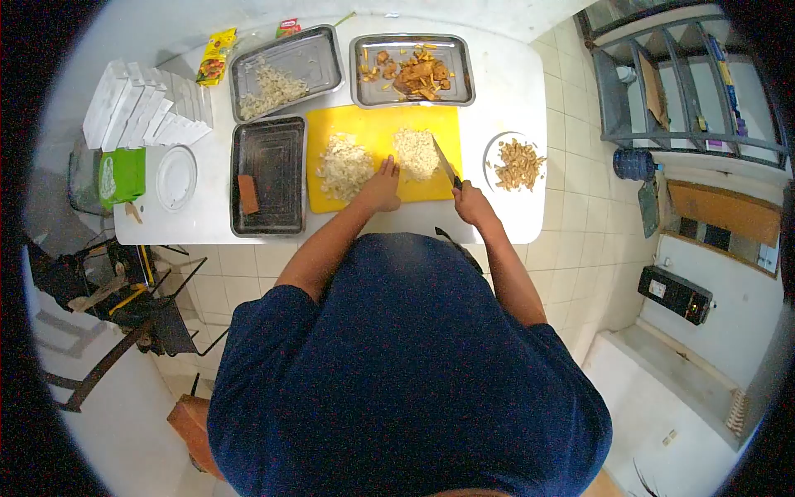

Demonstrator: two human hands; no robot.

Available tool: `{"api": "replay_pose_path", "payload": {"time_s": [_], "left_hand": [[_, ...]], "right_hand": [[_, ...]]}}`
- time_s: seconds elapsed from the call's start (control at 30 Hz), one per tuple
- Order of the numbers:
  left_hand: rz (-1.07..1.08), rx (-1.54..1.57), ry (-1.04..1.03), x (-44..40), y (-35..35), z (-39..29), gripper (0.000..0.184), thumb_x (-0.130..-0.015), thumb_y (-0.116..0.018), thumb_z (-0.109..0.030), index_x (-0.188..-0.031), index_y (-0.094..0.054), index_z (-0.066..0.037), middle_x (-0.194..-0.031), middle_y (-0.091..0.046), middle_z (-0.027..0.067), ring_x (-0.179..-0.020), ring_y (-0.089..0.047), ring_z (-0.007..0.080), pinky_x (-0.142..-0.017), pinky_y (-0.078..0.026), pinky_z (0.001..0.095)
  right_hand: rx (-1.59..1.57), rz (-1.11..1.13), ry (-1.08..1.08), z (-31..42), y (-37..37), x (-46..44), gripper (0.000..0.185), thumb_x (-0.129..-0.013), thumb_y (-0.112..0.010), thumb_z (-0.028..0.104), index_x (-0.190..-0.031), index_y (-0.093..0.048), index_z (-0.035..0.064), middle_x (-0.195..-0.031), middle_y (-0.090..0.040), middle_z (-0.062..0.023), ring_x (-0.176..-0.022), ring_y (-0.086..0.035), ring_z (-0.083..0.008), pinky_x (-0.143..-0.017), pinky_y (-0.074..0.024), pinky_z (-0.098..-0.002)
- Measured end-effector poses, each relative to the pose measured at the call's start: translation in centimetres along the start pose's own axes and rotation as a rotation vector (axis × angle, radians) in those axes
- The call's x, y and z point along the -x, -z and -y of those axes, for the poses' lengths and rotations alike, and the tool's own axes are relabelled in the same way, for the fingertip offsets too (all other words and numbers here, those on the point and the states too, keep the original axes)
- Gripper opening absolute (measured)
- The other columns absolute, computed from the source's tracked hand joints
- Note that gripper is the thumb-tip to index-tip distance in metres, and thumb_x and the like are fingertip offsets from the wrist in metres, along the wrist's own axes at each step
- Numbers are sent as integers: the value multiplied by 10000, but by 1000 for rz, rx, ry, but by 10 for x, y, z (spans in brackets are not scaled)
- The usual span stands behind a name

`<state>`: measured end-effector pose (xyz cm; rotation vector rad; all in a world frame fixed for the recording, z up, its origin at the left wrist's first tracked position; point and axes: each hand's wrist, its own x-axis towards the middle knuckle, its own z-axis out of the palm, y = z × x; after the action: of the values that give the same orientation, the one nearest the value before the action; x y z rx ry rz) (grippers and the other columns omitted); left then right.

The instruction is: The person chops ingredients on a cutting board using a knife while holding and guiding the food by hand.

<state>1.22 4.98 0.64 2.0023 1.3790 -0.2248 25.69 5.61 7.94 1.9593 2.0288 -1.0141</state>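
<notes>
On a yellow cutting board [431, 192] lie two heaps of pale chopped food, a coarser left heap [344, 166] and a finer right heap [414, 152]. My left hand [382, 190] rests on the board between them, fingers stretched out and holding nothing. A kitchen knife [445, 161] is gripped by its dark handle in my right hand [474, 205]. Its blade slants up and left along the right edge of the finer heap. Whether the blade touches the board I cannot tell.
Behind the board stand a tray of pale pieces [330, 81] and a tray of brown chunks [359, 73]. A dark tray [269, 225] with a reddish-brown block [248, 195] is at left. Brown strips [519, 164] fill a plate at right. White boxes [124, 103] and a yellow packet [216, 56] stand back left.
</notes>
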Motion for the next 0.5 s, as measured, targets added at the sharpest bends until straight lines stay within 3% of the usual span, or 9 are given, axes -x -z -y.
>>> {"api": "replay_pose_path", "payload": {"time_s": [0.17,0.3,0.5], "left_hand": [[-24,77,-21,0,-3,6,855,-708,-557,-200,-1393,-189,153,-1490,-79,335,-1408,-123,410,-1155,-179,392],[-32,77,-12,0,-4,3,865,-702,-567,-207,-1394,-190,152,-1490,-80,333,-1410,-113,409,-1157,-174,387],[31,57,8,-3,3,2,875,-712,-565,-220,-1405,-170,139,-1497,-52,327,-1416,-90,399,-1159,-167,382]], "right_hand": [[-96,79,-38,-12,-39,-3,342,-952,-431,239,-1043,-422,-91,-836,-586,-376,-821,-588,-514,-730,-477,-543],[-184,-35,-44,-20,-82,-8,326,-950,-434,231,-1016,-390,-85,-817,-587,-373,-789,-592,-521,-691,-482,-544],[-108,20,-23,-13,-44,-10,346,-948,-446,245,-1034,-438,-91,-828,-597,-360,-801,-603,-498,-716,-488,-528]]}}
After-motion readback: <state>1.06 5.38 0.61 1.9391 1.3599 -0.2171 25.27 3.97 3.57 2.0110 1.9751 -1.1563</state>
